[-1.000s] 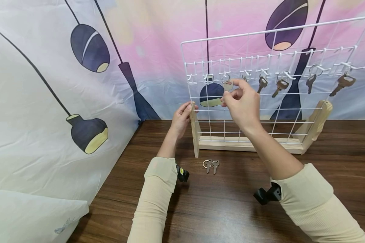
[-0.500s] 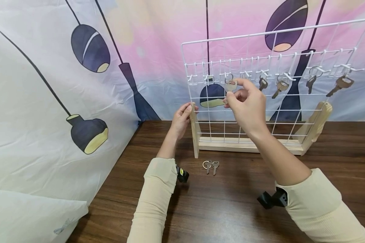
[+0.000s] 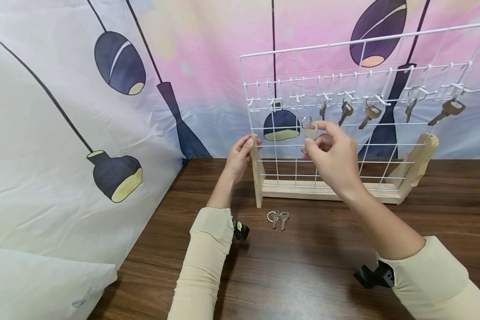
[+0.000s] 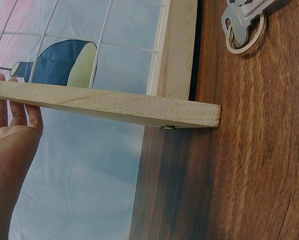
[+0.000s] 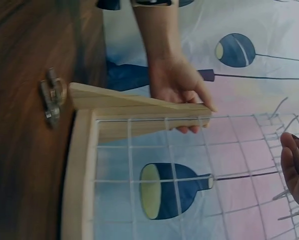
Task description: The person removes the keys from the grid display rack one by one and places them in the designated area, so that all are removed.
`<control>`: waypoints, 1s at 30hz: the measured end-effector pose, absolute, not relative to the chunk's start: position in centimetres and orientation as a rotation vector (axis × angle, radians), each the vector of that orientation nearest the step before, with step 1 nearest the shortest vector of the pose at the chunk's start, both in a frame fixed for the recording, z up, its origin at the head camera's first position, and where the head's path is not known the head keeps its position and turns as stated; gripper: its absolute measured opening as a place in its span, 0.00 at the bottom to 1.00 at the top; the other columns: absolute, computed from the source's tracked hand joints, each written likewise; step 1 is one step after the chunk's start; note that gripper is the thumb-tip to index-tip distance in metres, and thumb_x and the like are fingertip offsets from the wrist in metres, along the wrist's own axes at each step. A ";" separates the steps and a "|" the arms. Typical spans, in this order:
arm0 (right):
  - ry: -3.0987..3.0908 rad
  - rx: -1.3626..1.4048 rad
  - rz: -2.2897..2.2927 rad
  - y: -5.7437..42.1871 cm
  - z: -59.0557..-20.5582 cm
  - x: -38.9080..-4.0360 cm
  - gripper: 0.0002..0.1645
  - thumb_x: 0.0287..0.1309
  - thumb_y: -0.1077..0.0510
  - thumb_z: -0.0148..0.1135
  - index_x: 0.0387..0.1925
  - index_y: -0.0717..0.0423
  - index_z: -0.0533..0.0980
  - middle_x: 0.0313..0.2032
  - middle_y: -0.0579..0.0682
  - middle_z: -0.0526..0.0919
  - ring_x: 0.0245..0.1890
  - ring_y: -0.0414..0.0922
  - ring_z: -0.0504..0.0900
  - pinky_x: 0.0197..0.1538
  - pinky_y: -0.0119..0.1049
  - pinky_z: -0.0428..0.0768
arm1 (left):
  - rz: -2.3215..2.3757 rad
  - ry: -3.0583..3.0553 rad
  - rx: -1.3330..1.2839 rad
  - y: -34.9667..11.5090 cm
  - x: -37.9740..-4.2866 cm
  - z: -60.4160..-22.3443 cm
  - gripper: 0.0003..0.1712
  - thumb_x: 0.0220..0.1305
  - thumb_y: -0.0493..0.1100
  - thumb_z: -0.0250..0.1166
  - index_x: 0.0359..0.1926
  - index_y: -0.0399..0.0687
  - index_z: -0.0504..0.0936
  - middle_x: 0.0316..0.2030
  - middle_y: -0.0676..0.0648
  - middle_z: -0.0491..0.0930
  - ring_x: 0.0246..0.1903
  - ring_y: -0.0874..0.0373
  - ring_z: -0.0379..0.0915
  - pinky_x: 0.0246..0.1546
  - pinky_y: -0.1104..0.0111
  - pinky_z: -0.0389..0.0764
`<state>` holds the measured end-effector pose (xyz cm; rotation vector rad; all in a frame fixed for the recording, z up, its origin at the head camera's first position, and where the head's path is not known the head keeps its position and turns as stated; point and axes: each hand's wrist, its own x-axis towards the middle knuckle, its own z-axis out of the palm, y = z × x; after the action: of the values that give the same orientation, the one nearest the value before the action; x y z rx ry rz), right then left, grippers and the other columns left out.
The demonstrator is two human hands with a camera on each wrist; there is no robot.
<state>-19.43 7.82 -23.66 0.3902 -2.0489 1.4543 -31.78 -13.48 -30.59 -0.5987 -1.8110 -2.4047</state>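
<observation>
My right hand (image 3: 336,155) pinches a key (image 3: 311,130) by its head and upper part, in front of the rack's wire grid. Its ring (image 3: 306,121) stands up above the fingers, below a white hook (image 3: 297,98) and apart from it. The right wrist view catches only a few curled fingers at its right edge. My left hand (image 3: 238,158) grips the rack's left wooden post (image 3: 257,171), thumb in front and fingers behind; the left wrist view shows those fingers (image 4: 12,117) against the post. Several keys (image 3: 370,116) hang by rings from hooks on the right.
Two ringed keys (image 3: 283,220) lie side by side on the dark wooden table (image 3: 296,275), in front of the rack's base bar (image 3: 328,192). White hooks (image 3: 277,105) at the grid's left carry no keys. A printed cloth (image 3: 208,53) hangs behind and to the left.
My right hand, with the key, has shifted slightly right and then dropped, so the ring has moved from beside the hook to below it. My left hand stays on the post.
</observation>
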 end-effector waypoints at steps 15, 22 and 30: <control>-2.251 0.427 1.346 9.3 -29.6 -19.6 0.13 0.54 0.69 0.56 0.43 0.63 0.75 0.21 0.54 0.82 0.20 0.45 0.82 0.18 0.25 0.69 | -2.400 -1.799 -0.595 -13.4 -31.8 -30.6 0.21 0.70 0.36 0.47 0.59 0.25 0.64 0.35 0.54 0.79 0.42 0.56 0.74 0.41 0.70 0.73; -2.386 0.429 1.338 9.2 -32.0 -19.9 0.14 0.54 0.69 0.55 0.45 0.64 0.74 0.20 0.52 0.82 0.20 0.47 0.81 0.23 0.29 0.71 | -2.392 -1.811 -0.594 -13.5 -31.8 -30.6 0.22 0.70 0.36 0.47 0.60 0.23 0.62 0.35 0.54 0.79 0.48 0.44 0.71 0.41 0.69 0.73; -2.560 0.395 1.420 9.3 -33.9 -20.4 0.18 0.53 0.68 0.55 0.49 0.64 0.72 0.21 0.54 0.82 0.21 0.50 0.81 0.23 0.32 0.71 | -2.392 -1.814 -0.589 -13.4 -31.8 -30.6 0.21 0.70 0.36 0.46 0.59 0.25 0.64 0.35 0.54 0.79 0.53 0.34 0.63 0.40 0.70 0.73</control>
<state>-20.37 9.29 -33.88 0.3951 -2.5605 1.4195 -31.77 -13.41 -30.59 -0.5893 -1.8144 -2.3924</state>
